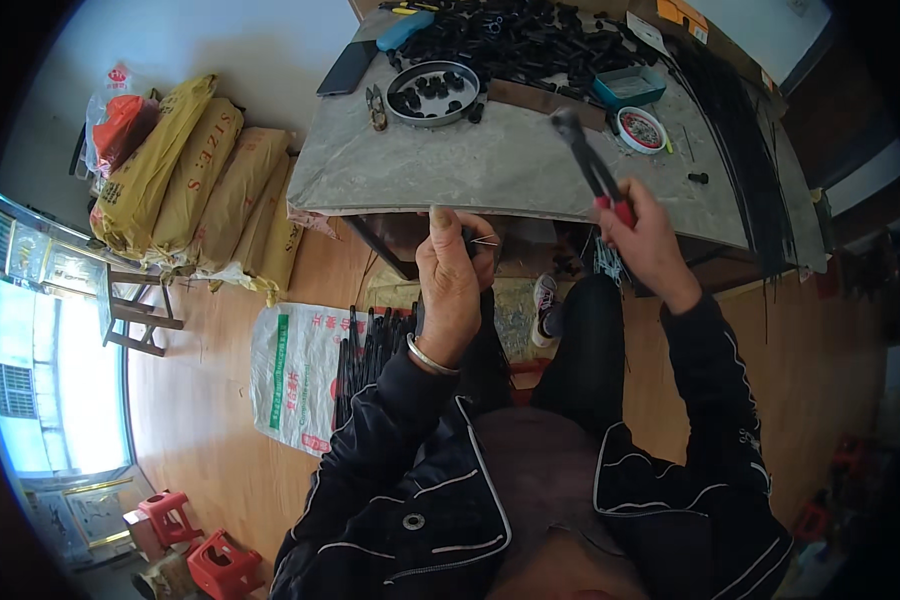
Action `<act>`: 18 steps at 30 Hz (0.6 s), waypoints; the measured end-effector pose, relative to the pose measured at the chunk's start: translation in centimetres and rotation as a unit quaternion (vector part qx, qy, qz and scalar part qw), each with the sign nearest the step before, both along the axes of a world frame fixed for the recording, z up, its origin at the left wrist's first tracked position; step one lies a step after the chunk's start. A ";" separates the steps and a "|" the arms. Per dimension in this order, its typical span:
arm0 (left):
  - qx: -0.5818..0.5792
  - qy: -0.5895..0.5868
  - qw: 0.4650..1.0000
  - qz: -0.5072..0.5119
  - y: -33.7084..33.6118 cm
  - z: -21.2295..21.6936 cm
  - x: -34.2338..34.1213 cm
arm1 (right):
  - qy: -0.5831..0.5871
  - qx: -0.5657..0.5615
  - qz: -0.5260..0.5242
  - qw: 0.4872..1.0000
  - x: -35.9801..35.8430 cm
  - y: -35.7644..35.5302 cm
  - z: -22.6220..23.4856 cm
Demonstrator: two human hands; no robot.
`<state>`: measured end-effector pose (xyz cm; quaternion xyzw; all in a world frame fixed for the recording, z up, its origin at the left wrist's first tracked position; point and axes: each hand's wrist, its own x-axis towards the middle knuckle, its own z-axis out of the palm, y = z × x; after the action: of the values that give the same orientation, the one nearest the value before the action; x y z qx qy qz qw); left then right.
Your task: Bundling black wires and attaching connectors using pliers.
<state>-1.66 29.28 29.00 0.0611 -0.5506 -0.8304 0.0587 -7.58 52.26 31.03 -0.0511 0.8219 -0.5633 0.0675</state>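
Observation:
My right hand (650, 240) is closed round the red grips of a pair of pincers (592, 160). Their dark jaws point up and to the left, above the front part of the table. To the left, just off the table's front edge, my left hand (446, 280) is closed with the thumb pointing up. A small dark piece with thin, light wire-like ends (483, 240) shows at its fingers; most of it is hidden. The pincers and this piece are well apart. A round metal tray (432, 120) holding several small black parts lies beyond my left hand.
On the grey table (390, 180) are a heap of black parts (530, 40), cutters (376, 108), a teal box (630, 88), a round tub (641, 130) and long black strips (735, 140). Yellow sacks (165, 160) lean left. More black strips (365, 350) lie on a white sack (295, 375).

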 end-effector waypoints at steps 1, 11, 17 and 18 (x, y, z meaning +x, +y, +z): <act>0.021 0.003 1.000 -0.001 0.1 -0.1 -0.1 | 0.092 0.075 0.048 0.992 1.4 -0.2 0.3; 0.003 -0.014 0.999 0.031 0.1 -0.1 -0.2 | 0.515 0.354 0.102 0.774 1.9 -1.8 4.7; 0.006 -0.005 1.000 0.023 -0.6 -0.2 -0.2 | 0.535 0.358 0.128 0.755 1.6 -1.9 4.6; -0.011 -0.005 1.000 0.029 -0.5 0.1 -0.1 | 0.536 0.360 0.126 0.753 1.8 -1.9 4.2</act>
<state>-1.80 28.76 29.06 0.0808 -0.5579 -0.8220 0.0806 -5.77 50.40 35.21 -0.4199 0.8514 -0.0927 -0.3005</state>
